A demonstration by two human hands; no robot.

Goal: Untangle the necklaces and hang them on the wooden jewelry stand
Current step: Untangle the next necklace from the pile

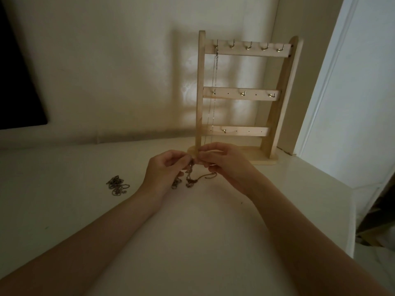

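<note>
Near the middle of the frame, the person's left hand and right hand are working close together just above the pale table, their fingertips almost meeting. Both are pinching the top of a tangled necklace, whose knotted chain is drooping between the two hands and trailing onto the tabletop beneath them. One strand is curving to the right under the right hand's palm.

At the left of the frame, well apart from the hands, a second heap of chain is lying loose on the table.

In the upper right of the frame, the wooden jewelry stand is standing upright against the wall, just behind the hands. It is carrying three crossbars fitted with small brass hooks. A thin silver necklace is hanging from the leftmost hook of the top bar, running down along the stand's left post.
</note>
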